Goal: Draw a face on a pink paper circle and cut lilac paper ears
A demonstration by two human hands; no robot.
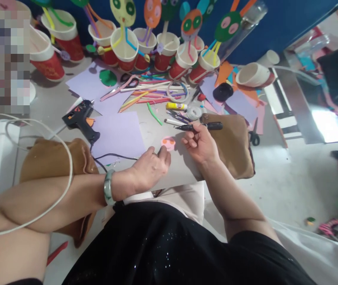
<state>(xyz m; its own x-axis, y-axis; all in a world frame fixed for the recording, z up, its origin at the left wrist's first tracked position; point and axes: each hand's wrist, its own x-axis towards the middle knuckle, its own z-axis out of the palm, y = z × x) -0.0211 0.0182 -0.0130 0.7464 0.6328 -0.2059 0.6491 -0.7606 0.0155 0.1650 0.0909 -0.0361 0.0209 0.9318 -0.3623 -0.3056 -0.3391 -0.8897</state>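
Observation:
A small pink paper face (168,143) with orange eyes lies on the grey table near its front edge. The curled fingers of my left hand (153,166) are at its lower edge, and a green bangle circles that wrist. My right hand (200,143) is closed around a black marker (215,126), its tip pointing left above the table. Left of the pink face are a sheet of purple paper (117,132) and a black glue gun (82,120). A yellow glue stick (176,106) and a roll of clear tape (194,113) lie beyond the marker.
Red paper cups (48,63) holding paper-faced figures line the back. Coloured sticks (154,89) and pink scissors (117,88) lie before them. Brown cushions (231,144) sit at both sides. A white cable (69,158) loops over my left forearm. Black scissors (255,136) lie at the right.

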